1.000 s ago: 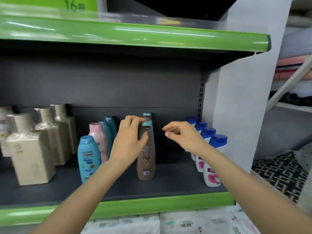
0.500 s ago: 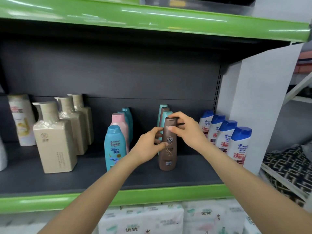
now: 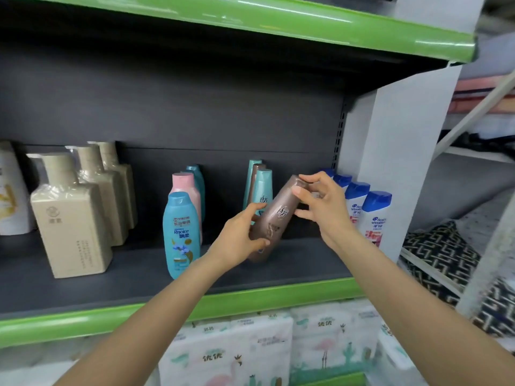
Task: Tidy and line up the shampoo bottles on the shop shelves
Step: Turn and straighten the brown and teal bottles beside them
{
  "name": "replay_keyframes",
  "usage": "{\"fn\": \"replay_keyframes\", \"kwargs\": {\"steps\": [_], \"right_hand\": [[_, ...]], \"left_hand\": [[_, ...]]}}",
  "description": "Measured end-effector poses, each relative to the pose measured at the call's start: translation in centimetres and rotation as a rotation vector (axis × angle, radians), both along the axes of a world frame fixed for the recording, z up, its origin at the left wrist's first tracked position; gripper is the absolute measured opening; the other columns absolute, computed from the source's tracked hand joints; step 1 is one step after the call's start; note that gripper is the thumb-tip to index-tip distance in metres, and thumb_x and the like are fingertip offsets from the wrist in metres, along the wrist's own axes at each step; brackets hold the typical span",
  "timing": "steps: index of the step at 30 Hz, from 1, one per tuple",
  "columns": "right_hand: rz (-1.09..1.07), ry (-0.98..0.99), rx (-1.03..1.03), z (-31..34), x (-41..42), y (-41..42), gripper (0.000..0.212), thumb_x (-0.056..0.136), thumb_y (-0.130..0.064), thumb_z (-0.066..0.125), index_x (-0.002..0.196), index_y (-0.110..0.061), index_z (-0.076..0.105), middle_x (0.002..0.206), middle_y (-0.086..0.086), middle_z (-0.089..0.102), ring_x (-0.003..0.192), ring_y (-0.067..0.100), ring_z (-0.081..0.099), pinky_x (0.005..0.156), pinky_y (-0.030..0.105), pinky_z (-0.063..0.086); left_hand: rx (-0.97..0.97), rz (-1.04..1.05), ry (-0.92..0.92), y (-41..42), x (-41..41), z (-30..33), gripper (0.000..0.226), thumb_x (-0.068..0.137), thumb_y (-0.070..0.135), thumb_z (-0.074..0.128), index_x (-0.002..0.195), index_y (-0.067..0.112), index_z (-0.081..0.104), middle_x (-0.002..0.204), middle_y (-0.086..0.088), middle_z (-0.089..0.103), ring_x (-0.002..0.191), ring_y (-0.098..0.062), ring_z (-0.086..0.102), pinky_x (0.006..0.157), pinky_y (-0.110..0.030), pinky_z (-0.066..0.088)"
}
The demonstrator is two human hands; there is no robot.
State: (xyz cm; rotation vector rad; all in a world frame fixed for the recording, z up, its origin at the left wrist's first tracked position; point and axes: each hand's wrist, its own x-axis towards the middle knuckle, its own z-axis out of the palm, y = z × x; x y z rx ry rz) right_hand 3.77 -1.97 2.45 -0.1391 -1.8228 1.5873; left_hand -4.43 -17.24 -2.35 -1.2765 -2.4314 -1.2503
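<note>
A brown shampoo bottle [image 3: 276,215] is tilted to the right above the dark shelf [image 3: 139,277]. My left hand [image 3: 239,240] grips its lower body. My right hand [image 3: 320,207] pinches its cap end. Behind it stand a teal bottle [image 3: 263,188], another brown one and another teal one in a row. A blue Rejoice bottle [image 3: 181,235] stands left, with a pink bottle [image 3: 185,188] and teal ones behind it. Blue-capped white bottles [image 3: 374,215] line the right end.
Beige square pump bottles [image 3: 71,221] stand in a row at the left, beside a white bottle [image 3: 11,196]. A green shelf edge [image 3: 250,296] runs along the front. Tissue packs [image 3: 237,355] fill the shelf below. A white upright panel [image 3: 398,151] closes the right side.
Both hands took hold of the brown bottle, then lifted it and tilted its top to the right. The camera moved closer and turned slightly left.
</note>
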Motion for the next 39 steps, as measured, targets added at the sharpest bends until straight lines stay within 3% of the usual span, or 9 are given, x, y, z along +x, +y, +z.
{"fn": "replay_keyframes", "kwargs": {"steps": [5,9,16,18,21,24,28,34,39], "right_hand": [[0.14,0.052,-0.247,-0.7,1.3,0.9,0.016,0.09,-0.006,0.058,0.102,-0.018,0.059,0.106,0.006,0.065,0.101,0.023,0.066,0.084,0.041,0.056],[0.158,0.054,-0.376,-1.4,1.6,0.4,0.017,0.092,-0.003,0.054,0.098,-0.018,0.06,0.097,0.004,0.065,0.095,0.023,0.067,0.086,0.035,0.056],[0.101,0.01,-0.477,-2.3,1.6,-0.8,0.015,0.088,-0.01,0.062,0.1,-0.009,0.053,0.12,0.015,0.057,0.091,0.019,0.067,0.081,0.035,0.057],[0.097,0.052,-0.515,-2.2,1.5,-1.0,0.012,0.088,-0.005,0.061,0.097,-0.01,0.054,0.118,0.016,0.058,0.085,0.017,0.068,0.08,0.037,0.058],[0.091,0.098,-0.536,-2.1,1.5,-0.9,0.014,0.088,-0.001,0.059,0.097,-0.012,0.056,0.107,0.008,0.059,0.08,0.015,0.069,0.077,0.036,0.059],[0.136,0.145,-0.535,-2.1,1.9,-0.6,0.019,0.089,0.002,0.057,0.099,-0.014,0.058,0.116,0.014,0.059,0.089,0.021,0.069,0.08,0.037,0.058],[0.251,0.181,-0.498,-2.0,2.5,0.1,0.027,0.091,0.005,0.051,0.11,-0.013,0.057,0.13,0.023,0.053,0.109,0.028,0.063,0.086,0.035,0.056],[0.241,0.122,-0.413,-2.5,3.2,1.0,0.026,0.089,0.009,0.049,0.103,-0.011,0.056,0.122,0.018,0.056,0.123,0.031,0.053,0.092,0.035,0.052],[0.189,0.061,-0.396,-3.0,3.2,1.6,0.024,0.087,0.009,0.053,0.101,-0.01,0.059,0.11,0.012,0.061,0.119,0.027,0.056,0.093,0.035,0.051]], "left_hand": [[0.017,0.077,0.048,-1.9,0.5,-0.4,0.054,0.068,0.029,0.081,0.117,0.02,0.057,0.105,0.004,0.066,0.093,-0.013,0.06,0.074,-0.014,0.038],[-0.017,0.209,0.239,-3.2,1.8,0.2,0.052,0.069,0.039,0.078,0.116,0.031,0.058,0.105,0.011,0.064,0.094,-0.011,0.058,0.079,-0.031,0.049],[-0.108,0.332,0.682,-4.2,2.8,-0.2,0.052,0.068,0.03,0.08,0.116,0.022,0.06,0.095,0.002,0.058,0.084,-0.02,0.052,0.051,-0.027,0.04],[-0.116,0.31,0.684,-4.4,2.8,0.0,0.054,0.069,0.031,0.079,0.118,0.024,0.059,0.098,0.003,0.056,0.087,-0.019,0.052,0.054,-0.027,0.04],[-0.118,0.221,0.529,-4.9,2.5,-0.3,0.056,0.078,0.035,0.072,0.129,0.03,0.05,0.113,0.008,0.051,0.101,-0.014,0.046,0.071,-0.03,0.047],[-0.084,0.113,0.391,-5.6,1.9,-1.0,0.061,0.079,0.033,0.072,0.134,0.031,0.045,0.122,0.009,0.049,0.107,-0.012,0.047,0.089,-0.033,0.047],[-0.066,0.007,0.244,-6.1,1.4,-1.3,0.072,0.073,0.034,0.077,0.136,0.034,0.042,0.12,0.01,0.049,0.106,-0.007,0.05,0.097,-0.03,0.045],[-0.009,0.074,0.447,-6.2,1.3,-1.5,0.071,0.068,0.022,0.082,0.131,0.028,0.051,0.118,0.004,0.046,0.106,-0.013,0.047,0.094,-0.024,0.041],[-0.008,0.16,0.664,-6.3,1.0,-1.6,0.071,0.059,0.009,0.085,0.123,0.02,0.055,0.117,-0.006,0.048,0.101,-0.021,0.045,0.087,-0.032,0.046]]}}
